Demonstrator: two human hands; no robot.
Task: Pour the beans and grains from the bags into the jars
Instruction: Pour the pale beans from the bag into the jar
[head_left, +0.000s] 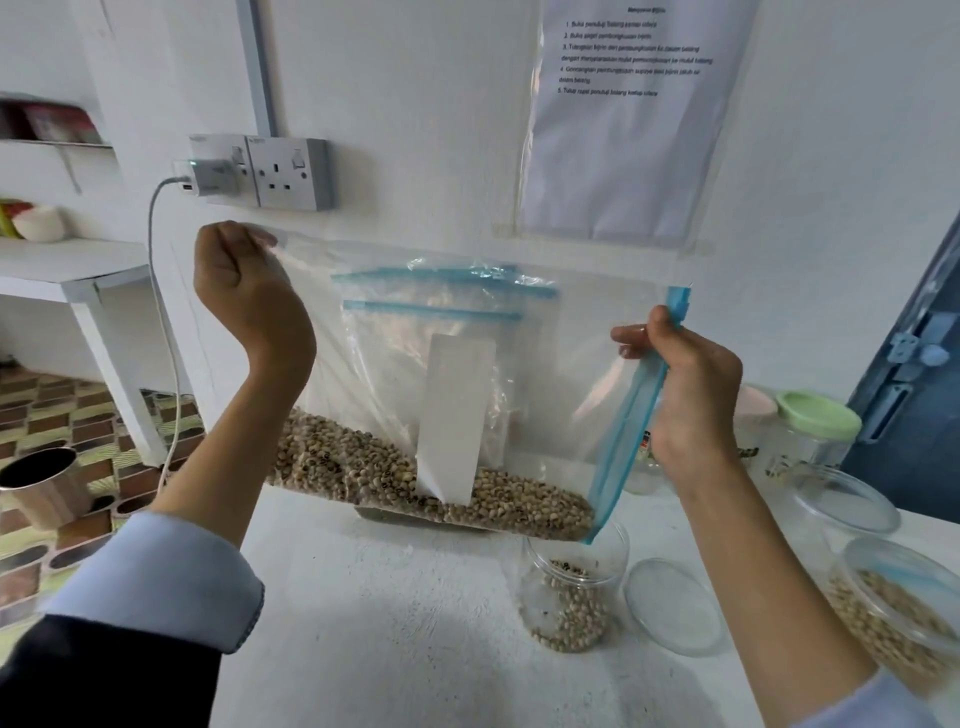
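White counter (415, 597), beans bag (467, 374) over jar (571, 597)

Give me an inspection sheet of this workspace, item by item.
Surface: white table, rough finish.
Job's things: zip bag of beans held sideways, its lower corner over the open jar, which is partly filled; loose lid beside it; second bean jar at right.
Clutter: green-lidded jar.
Grippers: left hand pinches the bag's corner; right hand grips the blue zip edge.
Cables: white cable from the charger at the socket.
Surroundings: taped instruction sheet, patterned floor.
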